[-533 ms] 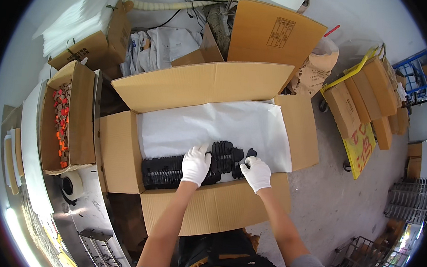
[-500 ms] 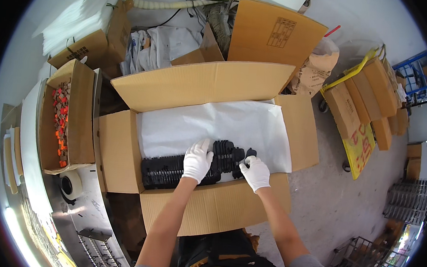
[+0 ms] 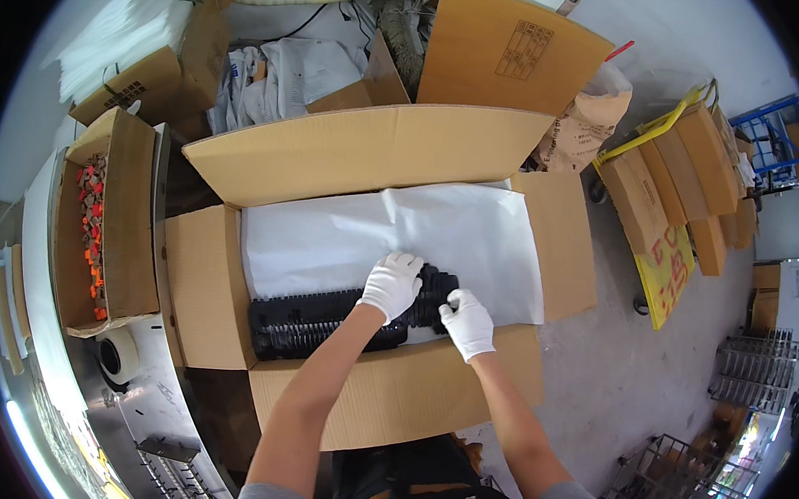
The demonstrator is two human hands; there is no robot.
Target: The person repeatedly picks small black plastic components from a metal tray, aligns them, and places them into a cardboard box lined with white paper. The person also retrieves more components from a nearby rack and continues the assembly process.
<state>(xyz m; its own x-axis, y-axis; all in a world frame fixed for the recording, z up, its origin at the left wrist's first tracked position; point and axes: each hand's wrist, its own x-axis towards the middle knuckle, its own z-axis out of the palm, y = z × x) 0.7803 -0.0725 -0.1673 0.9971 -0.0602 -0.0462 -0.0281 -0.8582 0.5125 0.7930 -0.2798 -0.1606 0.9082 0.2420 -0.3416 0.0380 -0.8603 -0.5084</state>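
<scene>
Black ribbed plastic parts stand packed in rows along the near side of an open cardboard box, on a white liner sheet. My left hand, in a white glove, curls over the row near its right part, its fingers reaching to the far edge. At the right end, my right hand, also gloved in white, has its fingers bent and closed against the last black parts. Its fingertips are partly hidden, and where one part ends and another begins is hard to see.
The box flaps are folded outward. To the left stands a narrow carton of small orange and brown pieces, with a tape roll beside it. A yellow trolley loaded with cartons is at the right. A paper sack stands behind.
My right hand has moved left, bringing the separate black part against the row's end. My left hand has shifted rightward along the row. The whole view has shifted slightly.
</scene>
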